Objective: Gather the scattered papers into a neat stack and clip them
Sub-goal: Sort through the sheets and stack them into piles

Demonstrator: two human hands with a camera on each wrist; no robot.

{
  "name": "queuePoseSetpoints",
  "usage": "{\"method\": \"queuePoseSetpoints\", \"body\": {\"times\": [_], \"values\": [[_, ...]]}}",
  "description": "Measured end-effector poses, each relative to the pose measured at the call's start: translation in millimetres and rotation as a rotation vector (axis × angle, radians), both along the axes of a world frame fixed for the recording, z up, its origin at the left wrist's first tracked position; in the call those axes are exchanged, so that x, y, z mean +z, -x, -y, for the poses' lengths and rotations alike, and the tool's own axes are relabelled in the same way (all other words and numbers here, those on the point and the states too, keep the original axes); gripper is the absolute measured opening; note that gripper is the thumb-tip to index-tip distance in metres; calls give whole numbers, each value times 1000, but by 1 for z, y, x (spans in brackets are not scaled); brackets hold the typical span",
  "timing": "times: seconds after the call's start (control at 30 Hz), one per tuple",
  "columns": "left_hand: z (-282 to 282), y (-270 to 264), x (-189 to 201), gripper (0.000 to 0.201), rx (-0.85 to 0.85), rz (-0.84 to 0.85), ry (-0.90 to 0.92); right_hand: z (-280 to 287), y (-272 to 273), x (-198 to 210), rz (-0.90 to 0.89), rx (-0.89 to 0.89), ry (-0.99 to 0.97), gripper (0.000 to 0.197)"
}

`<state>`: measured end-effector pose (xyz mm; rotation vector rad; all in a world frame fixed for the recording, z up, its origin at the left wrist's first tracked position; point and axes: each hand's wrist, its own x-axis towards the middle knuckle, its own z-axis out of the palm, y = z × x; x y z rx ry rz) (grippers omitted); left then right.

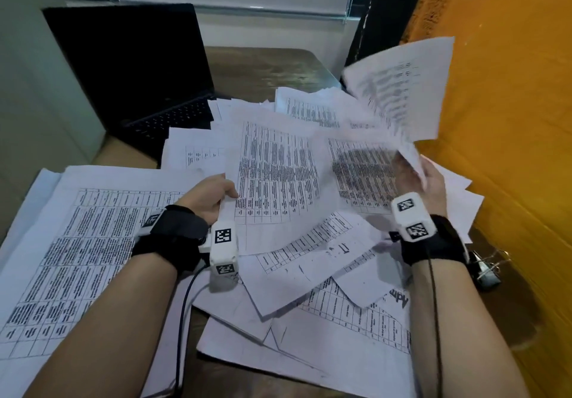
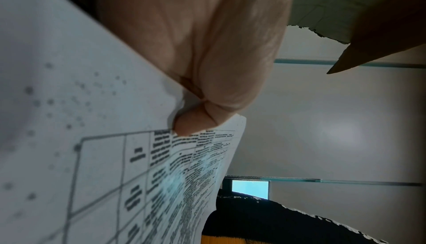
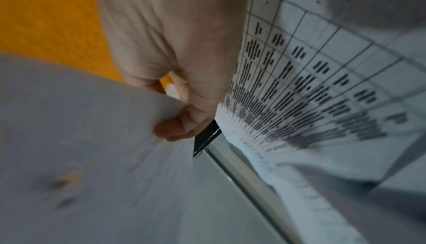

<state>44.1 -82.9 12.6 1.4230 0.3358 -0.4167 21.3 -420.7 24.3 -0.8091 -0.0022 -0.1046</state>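
Note:
Printed white papers (image 1: 309, 274) with tables lie scattered over the wooden desk. My left hand (image 1: 213, 195) pinches the edge of one lifted sheet (image 1: 272, 181) between thumb and fingers; the left wrist view shows that left hand (image 2: 196, 116) pinching the sheet (image 2: 115, 157). My right hand (image 1: 430, 181) holds a sheet (image 1: 402, 88) raised and curled in the air at the right, seen as the right hand (image 3: 179, 126) gripping a blurred sheet (image 3: 92, 138). A metal binder clip (image 1: 486, 269) lies by my right wrist.
A large stack of printed sheets (image 1: 77, 243) lies at the left. An open black laptop (image 1: 139, 73) stands at the back left, partly under papers. An orange wall (image 1: 510, 119) runs close along the right. Bare wooden desk (image 1: 269, 66) shows behind the papers.

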Motion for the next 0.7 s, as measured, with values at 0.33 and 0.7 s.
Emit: {"method": "queuePoseSetpoints", "body": {"times": [0.33,0.7], "values": [[-1,-1,-3,38,80,-6,66,-25,-15,2,-235,242,728,51],[3,-1,-7,39,-144,132,-29,-60,-22,-1,-127,375,871,52]]}}
